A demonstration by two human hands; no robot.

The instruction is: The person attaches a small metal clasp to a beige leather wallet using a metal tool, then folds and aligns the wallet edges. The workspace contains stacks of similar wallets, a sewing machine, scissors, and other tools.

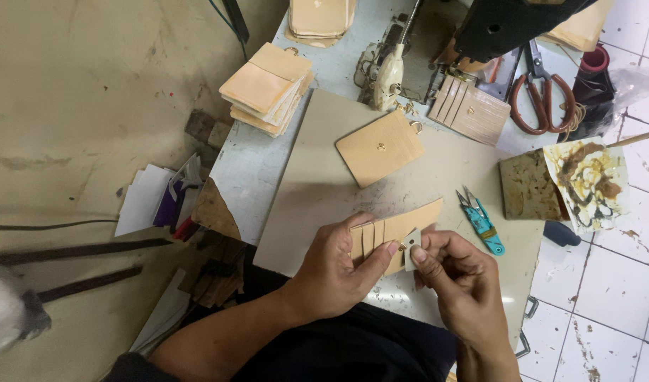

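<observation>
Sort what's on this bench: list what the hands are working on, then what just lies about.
In hand:
left hand holding the slotted tan leather piece
right hand pinching a small grey tab

Lying about:
blue thread snips
finished tan piece
red-handled scissors
stack of tan pieces

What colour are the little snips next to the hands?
The thread snips have a bright blue handle, seen in the head view.
</observation>
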